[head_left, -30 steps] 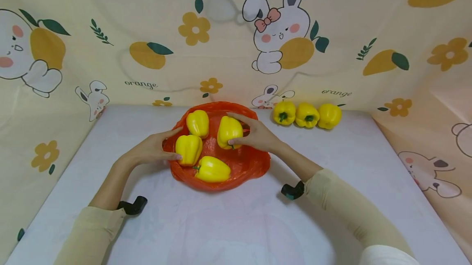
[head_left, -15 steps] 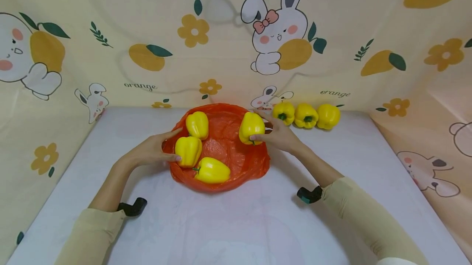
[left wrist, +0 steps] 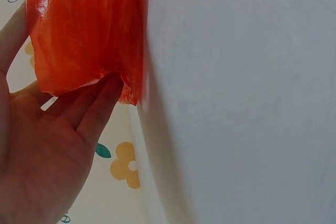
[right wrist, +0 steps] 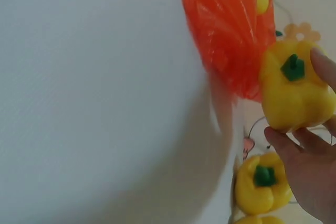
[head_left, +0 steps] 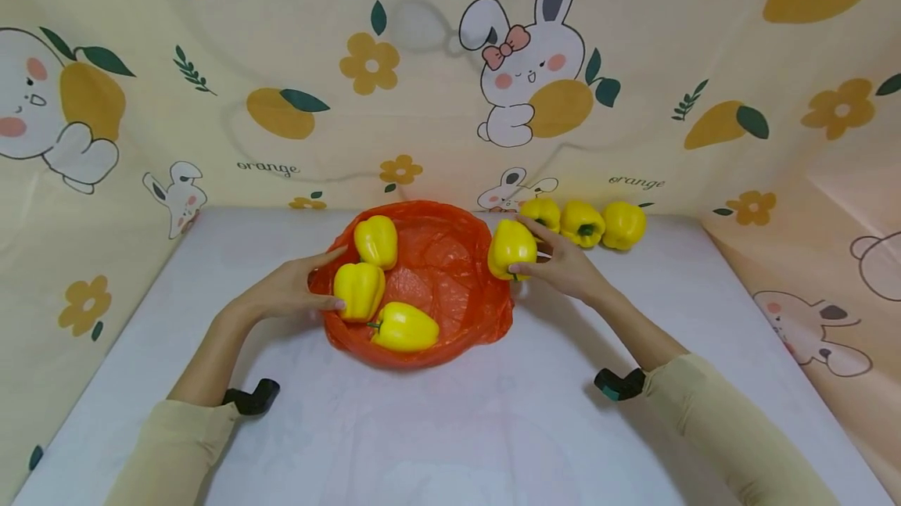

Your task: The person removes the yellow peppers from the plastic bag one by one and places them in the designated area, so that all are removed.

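A red plastic bag [head_left: 450, 287], mouth spread wide, lies on the table with three yellow bell peppers inside: one at the back [head_left: 376, 242], one at the left [head_left: 359, 292], one at the front [head_left: 406, 327]. My left hand [head_left: 292, 285] grips the bag's left side, thumb beside the left pepper; in the left wrist view its fingers [left wrist: 100, 106] curl against the red plastic. My right hand [head_left: 566, 263] holds another yellow bell pepper [head_left: 510, 248] between thumb and fingers, over the bag's right rim. That pepper's green stem shows in the right wrist view.
Three more yellow bell peppers stand in a row at the table's back edge: the left one [head_left: 540, 211] partly behind my right hand, then a middle one [head_left: 582, 223] and a right one [head_left: 624, 225]. A printed cloth [head_left: 436, 123] hangs around the white table [head_left: 450, 436].
My right hand has carried its bell pepper rightward, from above the middle of the bag to the right rim. The left hand has stayed at the bag's left side.
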Demonstrator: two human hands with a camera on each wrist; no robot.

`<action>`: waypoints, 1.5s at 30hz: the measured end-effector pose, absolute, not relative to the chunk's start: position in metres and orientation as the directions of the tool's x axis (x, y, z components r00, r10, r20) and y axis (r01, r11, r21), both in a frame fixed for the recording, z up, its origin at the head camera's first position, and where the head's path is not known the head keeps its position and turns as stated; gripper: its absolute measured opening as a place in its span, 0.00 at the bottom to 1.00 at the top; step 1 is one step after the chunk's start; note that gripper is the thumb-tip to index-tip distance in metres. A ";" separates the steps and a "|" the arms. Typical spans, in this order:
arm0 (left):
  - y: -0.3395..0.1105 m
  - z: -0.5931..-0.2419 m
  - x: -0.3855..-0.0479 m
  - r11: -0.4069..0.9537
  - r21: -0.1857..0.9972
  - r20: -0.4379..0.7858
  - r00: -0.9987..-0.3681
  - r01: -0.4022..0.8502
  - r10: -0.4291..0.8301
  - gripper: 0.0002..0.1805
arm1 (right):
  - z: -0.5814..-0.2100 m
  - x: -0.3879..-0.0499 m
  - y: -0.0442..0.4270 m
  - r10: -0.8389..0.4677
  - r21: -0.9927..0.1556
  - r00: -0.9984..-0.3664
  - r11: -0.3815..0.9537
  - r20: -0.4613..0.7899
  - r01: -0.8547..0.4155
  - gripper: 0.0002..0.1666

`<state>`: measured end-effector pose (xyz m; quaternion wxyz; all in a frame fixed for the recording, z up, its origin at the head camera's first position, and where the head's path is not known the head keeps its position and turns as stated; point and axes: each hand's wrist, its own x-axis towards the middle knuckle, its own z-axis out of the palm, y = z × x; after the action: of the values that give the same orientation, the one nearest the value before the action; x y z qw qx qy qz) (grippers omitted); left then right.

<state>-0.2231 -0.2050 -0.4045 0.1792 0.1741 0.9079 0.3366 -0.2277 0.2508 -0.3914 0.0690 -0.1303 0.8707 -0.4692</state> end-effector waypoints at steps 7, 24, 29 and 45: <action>-0.205 -0.403 -0.223 0.708 0.678 -0.207 -0.872 0.199 0.443 0.55 | -0.396 -0.224 0.267 -0.225 -0.833 -0.974 0.539 -0.001 -0.124 0.50; -0.206 -0.404 -0.222 0.713 0.675 -0.220 -0.871 0.190 0.440 0.56 | -0.411 -0.220 0.295 -0.186 -0.753 -0.983 0.647 -0.004 -0.120 0.52; -0.206 -0.405 -0.223 0.713 0.673 -0.214 -0.871 0.196 0.442 0.56 | -0.416 -0.222 0.300 -0.186 -0.753 -0.981 0.654 -0.063 -0.075 0.52; -0.208 -0.405 -0.221 0.721 0.660 -0.204 -0.873 0.211 0.442 0.55 | -0.407 -0.218 0.296 -0.220 -0.779 -0.966 0.579 0.135 -0.241 0.53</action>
<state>-0.2211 -0.2078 -0.4050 0.1765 0.1792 0.9107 0.3275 -0.2178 0.2965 -0.4068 -0.0118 -0.1299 0.8884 -0.4401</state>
